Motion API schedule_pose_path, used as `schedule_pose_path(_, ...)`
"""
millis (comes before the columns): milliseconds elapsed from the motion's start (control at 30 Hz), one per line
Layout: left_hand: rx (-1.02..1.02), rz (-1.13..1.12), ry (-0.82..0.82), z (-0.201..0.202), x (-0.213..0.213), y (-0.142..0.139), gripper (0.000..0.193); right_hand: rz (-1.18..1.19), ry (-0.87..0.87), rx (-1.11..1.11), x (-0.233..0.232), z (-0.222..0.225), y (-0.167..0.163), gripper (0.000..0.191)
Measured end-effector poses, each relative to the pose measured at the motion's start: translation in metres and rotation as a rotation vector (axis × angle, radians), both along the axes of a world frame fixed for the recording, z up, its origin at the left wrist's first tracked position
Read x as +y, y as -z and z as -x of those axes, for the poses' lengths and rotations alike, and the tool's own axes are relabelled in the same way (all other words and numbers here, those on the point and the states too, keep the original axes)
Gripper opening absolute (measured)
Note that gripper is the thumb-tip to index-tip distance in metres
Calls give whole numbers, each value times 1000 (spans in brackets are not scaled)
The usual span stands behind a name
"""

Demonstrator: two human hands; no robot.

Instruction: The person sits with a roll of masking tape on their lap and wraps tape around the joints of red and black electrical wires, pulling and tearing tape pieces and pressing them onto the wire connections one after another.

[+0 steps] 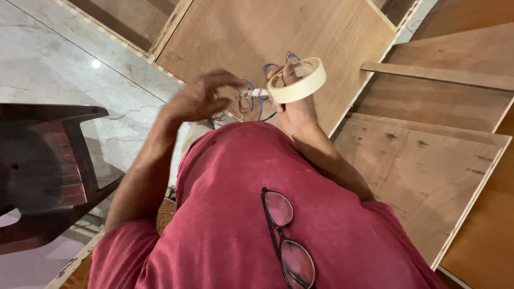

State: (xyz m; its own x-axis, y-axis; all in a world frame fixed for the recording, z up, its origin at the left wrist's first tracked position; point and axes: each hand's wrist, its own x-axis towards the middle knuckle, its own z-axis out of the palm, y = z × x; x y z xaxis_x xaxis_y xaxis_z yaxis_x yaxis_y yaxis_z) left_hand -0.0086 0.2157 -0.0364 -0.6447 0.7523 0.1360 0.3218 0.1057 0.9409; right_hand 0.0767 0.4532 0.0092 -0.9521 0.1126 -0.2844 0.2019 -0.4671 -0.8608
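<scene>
Above plywood sheets (278, 32) and marble floor (48, 69): tape roll (297, 80) ringed on right hand (296, 109), hole facing up-left; left hand (201, 99) pinching blue wires (257, 99), white end pointing right toward roll.

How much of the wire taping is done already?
Done: a short pale stretch of the blue wires by the roll looks wrapped already, though it is small and hard to judge. In hand: the right hand carries the masking tape roll on its fingers, while the left hand works at the wires. Left: the blue loops still show bare.
</scene>
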Motion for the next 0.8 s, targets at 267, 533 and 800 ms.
schedule_pose_path(267,-282,-62,-465,5,-12,-36,17,-230,9,-23,-15,6,7,44)
schedule_pose_path(533,-65,-423,-169,-42,13,-58,33,-569,-75,100,-22,5,9,42)
schedule_pose_path(800,-419,-433,-489,-57,30,-42,25,-552,-129,13,-24,-1,19,41)
